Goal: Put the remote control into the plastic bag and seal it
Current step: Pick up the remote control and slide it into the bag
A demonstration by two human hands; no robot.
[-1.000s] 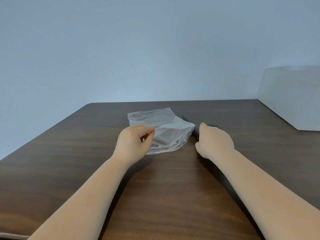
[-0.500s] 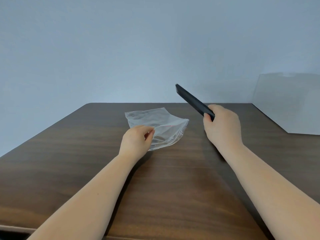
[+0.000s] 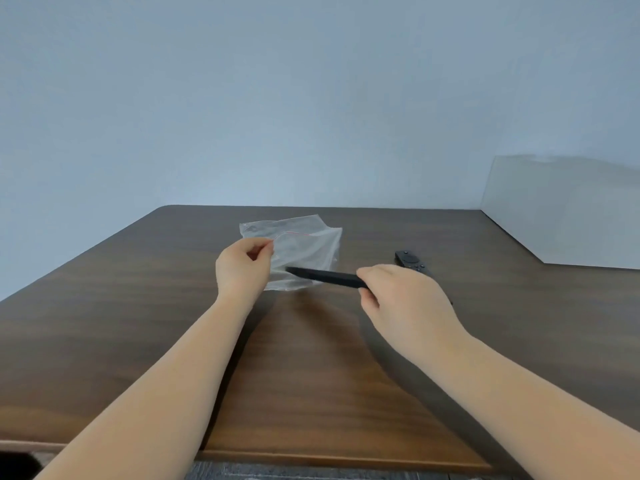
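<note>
A clear plastic zip bag (image 3: 304,249) with a thin red line at its mouth is held just above the dark wooden table (image 3: 138,323). My left hand (image 3: 244,268) pinches the bag's near-left edge and lifts it. My right hand (image 3: 405,306) grips one end of a slim black remote control (image 3: 325,276), which lies nearly level and points left, its tip in front of the bag's lower part. Whether the tip is inside the bag I cannot tell.
A second black remote (image 3: 410,261) with a round button pad lies on the table just behind my right hand. A pale grey box (image 3: 568,213) stands at the back right. A light wall rises behind the table's far edge.
My right hand picked the remote up off the table, raised it, then swung it down and left to the bag. The left hand lifted the bag's edge. The second remote has come into view.
</note>
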